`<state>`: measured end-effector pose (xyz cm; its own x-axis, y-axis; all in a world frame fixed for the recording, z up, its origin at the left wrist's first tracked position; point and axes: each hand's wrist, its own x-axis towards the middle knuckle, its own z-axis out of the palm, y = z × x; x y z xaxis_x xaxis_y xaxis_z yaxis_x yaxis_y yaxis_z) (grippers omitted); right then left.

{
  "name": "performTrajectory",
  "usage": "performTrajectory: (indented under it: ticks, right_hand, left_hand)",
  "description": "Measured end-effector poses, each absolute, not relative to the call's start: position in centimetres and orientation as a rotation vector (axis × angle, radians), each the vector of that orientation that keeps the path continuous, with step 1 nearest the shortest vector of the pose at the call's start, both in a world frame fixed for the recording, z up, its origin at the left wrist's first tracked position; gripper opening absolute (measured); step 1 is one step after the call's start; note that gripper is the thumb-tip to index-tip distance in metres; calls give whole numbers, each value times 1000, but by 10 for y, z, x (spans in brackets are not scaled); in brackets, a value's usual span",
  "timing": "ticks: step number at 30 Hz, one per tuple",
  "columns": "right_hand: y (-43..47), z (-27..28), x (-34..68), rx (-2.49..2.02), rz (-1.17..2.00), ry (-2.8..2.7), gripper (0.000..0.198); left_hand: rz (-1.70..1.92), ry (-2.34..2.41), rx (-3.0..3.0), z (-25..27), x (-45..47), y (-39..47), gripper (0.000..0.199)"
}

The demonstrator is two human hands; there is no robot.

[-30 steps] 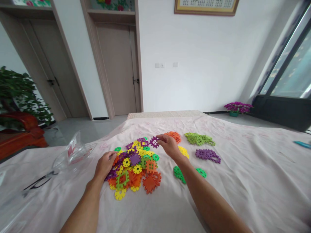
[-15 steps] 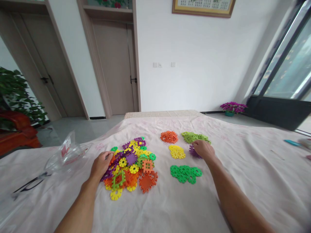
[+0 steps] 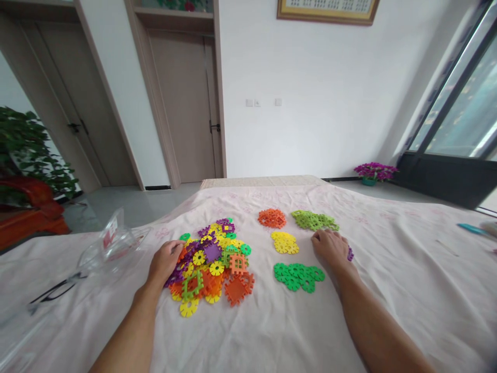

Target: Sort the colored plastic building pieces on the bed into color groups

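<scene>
A mixed heap of plastic interlocking pieces (image 3: pixel 212 253), purple, yellow, orange and green, lies on the cloth left of centre. Against its left edge rests my left hand (image 3: pixel 165 261), thumb and forefinger a little apart; its other fingers are partly hidden. My right hand (image 3: pixel 332 249) is palm down on the cloth, fingers curled over purple interlocking pieces (image 3: pixel 350 254), which peek out at its right side and are mostly covered. Near it lie single-colour groups: light green pieces (image 3: pixel 314 220), orange pieces (image 3: pixel 272 218), yellow discs (image 3: pixel 284 242) and green discs (image 3: pixel 298 276).
At left on the cloth (image 3: pixel 264 331) are a clear plastic bag (image 3: pixel 112 243) and black-framed glasses (image 3: pixel 56 291). A blue object (image 3: pixel 470 228) lies at the far right edge. Beyond the table stand doors (image 3: pixel 182 103) and a potted purple flower (image 3: pixel 375 171).
My right hand has moved right and slightly down, away from the light green pieces. The purple pieces under it now show at its right side instead of its left. My left hand stays by the heap.
</scene>
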<state>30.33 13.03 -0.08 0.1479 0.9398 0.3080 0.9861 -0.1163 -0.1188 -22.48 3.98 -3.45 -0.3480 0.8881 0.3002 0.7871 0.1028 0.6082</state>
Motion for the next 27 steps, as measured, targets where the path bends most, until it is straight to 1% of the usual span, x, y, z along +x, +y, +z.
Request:
performTrajectory:
  ticks: [3,5,9,12,15,17,23,25,27]
  right_hand:
    - [129,4,296,-2053,-305,-1803,27]
    - [126,11,275,-1857,-279,-1878,26]
    - [107,27,207,-1319,51,-2126,22]
    - [83,32,159,-1083,243,-2258,24]
    - [63,30,130,-1041,262,-2371,37]
    - [56,27,122,-1054,256,-2423,39]
    - [57,19,115,-1098,324,-2380,31]
    - [61,17,114,-1092,441,-2311,26]
    - [66,17,115,-1079,657,-2199,19]
  left_hand:
    - [1087,2226,1704,-35,-224,40,36]
    - [1088,2228,1702,-34,-224,40,37]
    - [1087,2219,1698,-33,-224,39,36]
    - [1102,2205,1691,-33,-224,39,35]
    - [1113,2195,1696,-34,-224,38,35]
    - [1107,2194,1703,-33,-223,38,35]
    - [1079,2227,1706,-30,-222,38,35]
    - [1076,2231,1710,-30,-222,38,35]
    - [1082,2230,1709,-31,-222,39,35]
